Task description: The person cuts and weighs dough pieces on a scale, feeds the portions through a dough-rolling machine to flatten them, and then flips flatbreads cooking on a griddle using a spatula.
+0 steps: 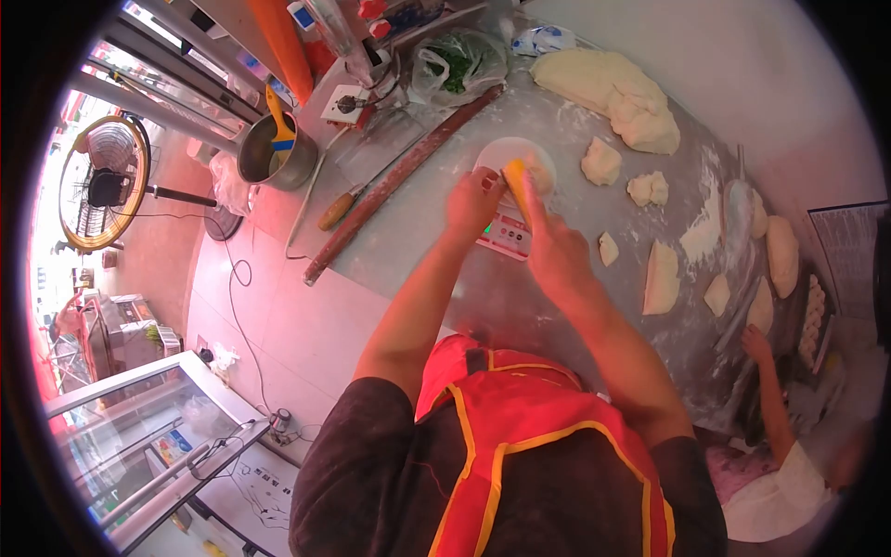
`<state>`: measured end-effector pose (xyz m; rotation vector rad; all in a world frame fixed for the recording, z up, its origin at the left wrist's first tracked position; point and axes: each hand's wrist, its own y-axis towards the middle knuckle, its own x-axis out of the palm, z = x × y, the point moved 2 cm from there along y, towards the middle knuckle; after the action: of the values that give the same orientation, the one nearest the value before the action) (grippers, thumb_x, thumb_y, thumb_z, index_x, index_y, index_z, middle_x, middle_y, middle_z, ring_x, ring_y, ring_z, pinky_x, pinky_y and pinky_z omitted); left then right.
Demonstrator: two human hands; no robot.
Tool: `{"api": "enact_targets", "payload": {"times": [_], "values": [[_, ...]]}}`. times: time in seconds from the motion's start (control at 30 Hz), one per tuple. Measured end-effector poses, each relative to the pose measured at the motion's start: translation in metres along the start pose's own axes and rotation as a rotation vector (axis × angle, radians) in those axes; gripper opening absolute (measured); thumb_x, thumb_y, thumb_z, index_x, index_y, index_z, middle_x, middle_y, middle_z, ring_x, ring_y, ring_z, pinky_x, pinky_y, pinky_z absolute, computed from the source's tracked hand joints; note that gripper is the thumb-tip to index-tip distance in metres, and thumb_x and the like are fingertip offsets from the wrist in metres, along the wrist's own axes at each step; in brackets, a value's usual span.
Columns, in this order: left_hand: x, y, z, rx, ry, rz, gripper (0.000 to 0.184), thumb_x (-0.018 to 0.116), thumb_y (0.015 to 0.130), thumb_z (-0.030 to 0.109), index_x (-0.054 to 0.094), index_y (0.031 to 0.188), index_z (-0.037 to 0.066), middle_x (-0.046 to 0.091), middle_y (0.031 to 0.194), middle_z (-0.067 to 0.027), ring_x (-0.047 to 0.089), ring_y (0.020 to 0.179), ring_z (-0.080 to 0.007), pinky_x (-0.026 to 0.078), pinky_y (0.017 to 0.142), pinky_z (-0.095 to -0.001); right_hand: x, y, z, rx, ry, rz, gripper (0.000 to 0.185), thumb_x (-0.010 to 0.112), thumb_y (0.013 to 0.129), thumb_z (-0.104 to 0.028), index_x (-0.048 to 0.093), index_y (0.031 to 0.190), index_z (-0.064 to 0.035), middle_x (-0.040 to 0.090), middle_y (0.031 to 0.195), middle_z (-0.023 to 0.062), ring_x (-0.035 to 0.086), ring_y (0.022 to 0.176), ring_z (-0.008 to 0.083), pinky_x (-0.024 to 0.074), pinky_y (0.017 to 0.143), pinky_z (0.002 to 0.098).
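Note:
My right hand (555, 243) is closed around a yellow dough scraper (517, 182), held over the plate of a small kitchen scale (504, 238). A lump of dough (536, 174) rests on the scale's round white plate, partly behind the scraper and my fingers. My left hand (471, 206) is at the plate's left edge, its fingers drawn together; what they grip, if anything, is hidden. To the right of the scale lie dough pieces (601, 161), (648, 189) and a small scrap of dough (608, 249). A large dough mass (608, 93) sits at the back.
Left of the scale lie a long rolling pin (408, 176) and a wooden-handled knife (336, 212). A metal pot (277, 153) and a bag of greens (455, 70) stand behind. Flour and shaped dough (661, 278) lie rightward, where another person's hand (756, 343) touches dough.

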<state>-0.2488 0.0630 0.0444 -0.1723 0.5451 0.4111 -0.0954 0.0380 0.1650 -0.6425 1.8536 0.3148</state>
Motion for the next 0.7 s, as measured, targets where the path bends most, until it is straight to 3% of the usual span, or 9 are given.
{"api": "enact_targets", "payload": {"times": [0.2, 0.3, 0.43, 0.5, 0.6, 0.7], "values": [[0.009, 0.001, -0.008, -0.044, 0.08, 0.073, 0.021, 0.063, 0.081, 0.025, 0.064, 0.091, 0.007, 0.064, 0.088, -0.0139, 0.064, 0.081, -0.0274, 0.049, 0.07, -0.0383, 0.021, 0.018, 0.0, -0.009, 0.066, 0.032, 0.078, 0.05, 0.081, -0.001, 0.011, 0.147, -0.015, 0.061, 0.083, 0.0254, 0.062, 0.07, 0.0428, 0.0493, 0.062, 0.0508], [0.005, 0.001, -0.004, -0.199, -0.091, 0.028, 0.019, 0.062, 0.081, 0.023, 0.063, 0.09, 0.006, 0.063, 0.083, -0.0142, 0.064, 0.079, -0.0267, 0.049, 0.069, -0.0375, 0.025, 0.029, 0.0, 0.02, 0.086, 0.032, 0.077, 0.048, 0.081, 0.0, 0.012, 0.147, -0.0147, 0.062, 0.081, 0.026, 0.062, 0.071, 0.0434, 0.0482, 0.062, 0.0521], [0.012, 0.007, -0.042, -0.19, -0.284, 0.081, 0.017, 0.063, 0.082, 0.018, 0.061, 0.09, 0.003, 0.063, 0.079, -0.0102, 0.062, 0.07, -0.02, 0.049, 0.064, -0.0327, 0.024, 0.013, 0.008, 0.028, 0.086, -0.019, 0.077, 0.048, 0.082, 0.001, 0.011, 0.147, -0.0155, 0.061, 0.084, 0.0267, 0.06, 0.074, 0.0453, 0.0478, 0.064, 0.0525], [-0.001, 0.004, -0.062, -0.193, -0.435, 0.189, 0.02, 0.064, 0.082, 0.016, 0.06, 0.096, 0.003, 0.063, 0.083, -0.0097, 0.06, 0.072, -0.0159, 0.049, 0.06, -0.0288, 0.021, -0.023, 0.014, 0.052, 0.138, -0.045, 0.075, 0.047, 0.083, 0.001, 0.012, 0.147, -0.0154, 0.061, 0.091, 0.0274, 0.06, 0.08, 0.0458, 0.0478, 0.068, 0.0523], [-0.027, -0.019, -0.073, -0.237, -0.726, 0.123, 0.024, 0.064, 0.083, 0.014, 0.056, 0.102, 0.003, 0.061, 0.083, -0.0084, 0.057, 0.068, -0.0128, 0.048, 0.058, -0.0252, 0.018, -0.08, 0.046, 0.069, 0.326, -0.002, 0.071, 0.046, 0.085, 0.001, 0.015, 0.147, -0.0151, 0.057, 0.112, 0.0278, 0.058, 0.094, 0.0457, 0.048, 0.077, 0.0489], [-0.042, -0.064, -0.017, -0.403, -0.524, -0.092, 0.023, 0.063, 0.085, 0.016, 0.056, 0.1, 0.0, 0.061, 0.081, -0.0053, 0.058, 0.065, -0.0142, 0.049, 0.06, -0.0292, 0.002, -0.119, 0.071, 0.311, 0.432, -0.043, 0.071, 0.046, 0.085, 0.001, 0.016, 0.147, -0.0145, 0.051, 0.125, 0.0264, 0.056, 0.102, 0.0444, 0.0471, 0.082, 0.0452]]}}
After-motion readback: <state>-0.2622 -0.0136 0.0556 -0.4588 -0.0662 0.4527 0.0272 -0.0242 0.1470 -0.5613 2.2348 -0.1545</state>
